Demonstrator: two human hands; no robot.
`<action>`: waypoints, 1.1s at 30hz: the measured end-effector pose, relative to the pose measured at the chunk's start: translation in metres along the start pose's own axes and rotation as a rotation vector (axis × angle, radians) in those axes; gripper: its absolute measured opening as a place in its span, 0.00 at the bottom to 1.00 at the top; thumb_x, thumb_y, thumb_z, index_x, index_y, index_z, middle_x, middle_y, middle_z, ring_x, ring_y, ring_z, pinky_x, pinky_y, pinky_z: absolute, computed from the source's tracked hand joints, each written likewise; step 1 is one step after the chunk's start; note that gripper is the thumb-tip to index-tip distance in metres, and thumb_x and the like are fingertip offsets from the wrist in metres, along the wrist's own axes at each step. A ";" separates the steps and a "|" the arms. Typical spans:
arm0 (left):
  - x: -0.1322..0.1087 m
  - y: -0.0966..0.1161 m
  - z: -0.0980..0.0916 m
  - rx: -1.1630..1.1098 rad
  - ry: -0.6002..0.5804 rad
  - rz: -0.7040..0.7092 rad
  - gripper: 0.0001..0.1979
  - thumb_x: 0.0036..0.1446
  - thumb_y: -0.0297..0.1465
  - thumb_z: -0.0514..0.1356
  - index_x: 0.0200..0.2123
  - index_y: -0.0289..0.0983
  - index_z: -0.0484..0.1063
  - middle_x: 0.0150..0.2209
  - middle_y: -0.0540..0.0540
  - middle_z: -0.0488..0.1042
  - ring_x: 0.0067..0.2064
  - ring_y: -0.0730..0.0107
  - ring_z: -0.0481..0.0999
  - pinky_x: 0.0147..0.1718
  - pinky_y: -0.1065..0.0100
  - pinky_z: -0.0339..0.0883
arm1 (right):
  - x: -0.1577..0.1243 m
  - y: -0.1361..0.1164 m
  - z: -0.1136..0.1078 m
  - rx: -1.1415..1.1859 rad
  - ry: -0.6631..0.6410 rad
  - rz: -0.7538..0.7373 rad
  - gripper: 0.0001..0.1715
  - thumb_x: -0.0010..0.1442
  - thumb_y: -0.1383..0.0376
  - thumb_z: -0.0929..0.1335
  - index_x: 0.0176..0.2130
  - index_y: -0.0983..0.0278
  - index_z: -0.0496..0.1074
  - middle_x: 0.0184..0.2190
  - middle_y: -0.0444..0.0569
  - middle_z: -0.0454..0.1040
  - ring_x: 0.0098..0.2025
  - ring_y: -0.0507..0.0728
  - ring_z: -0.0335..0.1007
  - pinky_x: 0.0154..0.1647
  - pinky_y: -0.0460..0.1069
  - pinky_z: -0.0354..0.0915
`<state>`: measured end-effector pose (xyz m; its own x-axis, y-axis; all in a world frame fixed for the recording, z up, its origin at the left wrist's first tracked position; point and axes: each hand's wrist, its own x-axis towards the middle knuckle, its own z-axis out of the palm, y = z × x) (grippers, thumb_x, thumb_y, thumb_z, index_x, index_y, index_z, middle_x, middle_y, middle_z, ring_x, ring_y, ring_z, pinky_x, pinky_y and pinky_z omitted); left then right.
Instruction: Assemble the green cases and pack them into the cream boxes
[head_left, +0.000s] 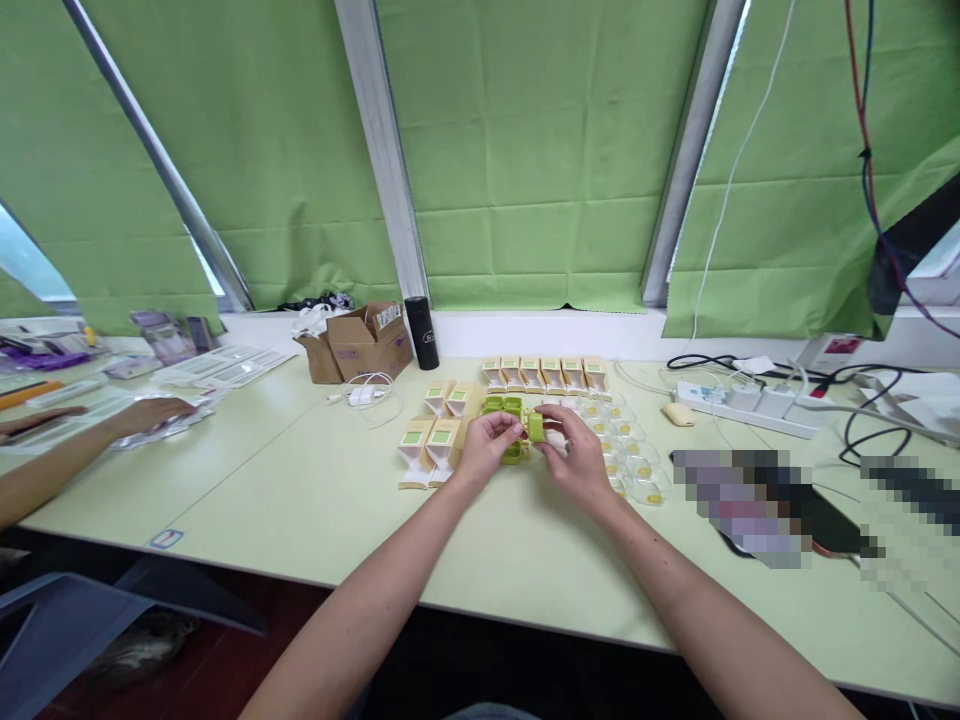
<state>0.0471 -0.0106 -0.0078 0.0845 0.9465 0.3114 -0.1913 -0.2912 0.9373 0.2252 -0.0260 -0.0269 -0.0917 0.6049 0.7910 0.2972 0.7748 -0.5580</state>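
Between my two hands, above the table, is a small green plastic case (pixel 535 427). The fingers of my right hand (pixel 581 455) are closed around its right side. My left hand (pixel 487 445) pinches at its left edge. Behind and below my hands sit more green cases (pixel 501 403), partly hidden. Left of them stand folded cream cartons with green squares (pixel 427 440), and another row of such cartons (pixel 544 375) is at the back. Clear plastic covers with yellow spots (pixel 630 450) lie in rows beside my right hand.
An open cardboard box (pixel 367 345) and a black bottle (pixel 421 333) stand at the back. A white power strip (pixel 742 405) with cables, an earbud case (pixel 678 414) and blurred phones (pixel 750 500) lie right. A co-worker's hand (pixel 154 415) rests on sheets at left.
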 end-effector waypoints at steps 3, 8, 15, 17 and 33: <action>0.000 0.000 0.000 -0.007 0.003 -0.006 0.26 0.40 0.49 0.80 0.30 0.35 0.80 0.28 0.47 0.81 0.32 0.67 0.80 0.38 0.65 0.76 | 0.000 0.001 0.000 0.013 0.008 0.005 0.22 0.65 0.68 0.69 0.58 0.57 0.71 0.54 0.54 0.78 0.50 0.62 0.80 0.53 0.61 0.81; -0.001 0.001 0.000 0.000 0.002 -0.008 0.25 0.42 0.49 0.79 0.31 0.35 0.80 0.29 0.46 0.81 0.33 0.65 0.81 0.39 0.64 0.77 | 0.001 -0.001 0.000 0.028 0.006 0.023 0.20 0.67 0.63 0.70 0.58 0.57 0.72 0.54 0.54 0.78 0.51 0.63 0.80 0.53 0.62 0.81; -0.001 0.000 -0.001 0.001 -0.008 -0.007 0.23 0.44 0.47 0.79 0.32 0.34 0.79 0.30 0.46 0.81 0.34 0.65 0.81 0.41 0.62 0.77 | 0.002 -0.003 0.000 0.059 0.027 0.051 0.20 0.66 0.63 0.71 0.57 0.57 0.73 0.53 0.54 0.79 0.49 0.63 0.81 0.52 0.61 0.81; -0.001 0.000 -0.001 -0.001 -0.008 -0.008 0.23 0.44 0.46 0.79 0.32 0.34 0.79 0.30 0.46 0.81 0.34 0.65 0.82 0.41 0.62 0.78 | 0.002 -0.003 0.000 0.073 0.029 0.062 0.20 0.65 0.64 0.71 0.57 0.57 0.73 0.53 0.54 0.79 0.48 0.62 0.81 0.52 0.61 0.81; -0.001 0.000 -0.001 -0.025 0.001 -0.006 0.23 0.47 0.47 0.77 0.34 0.36 0.78 0.32 0.46 0.81 0.36 0.64 0.81 0.41 0.63 0.75 | 0.003 -0.002 -0.001 0.128 0.046 0.138 0.26 0.59 0.70 0.69 0.57 0.58 0.72 0.53 0.53 0.78 0.48 0.61 0.80 0.53 0.60 0.80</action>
<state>0.0456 -0.0112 -0.0079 0.0845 0.9484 0.3057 -0.2156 -0.2821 0.9348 0.2253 -0.0259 -0.0234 -0.0140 0.7001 0.7139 0.1803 0.7041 -0.6869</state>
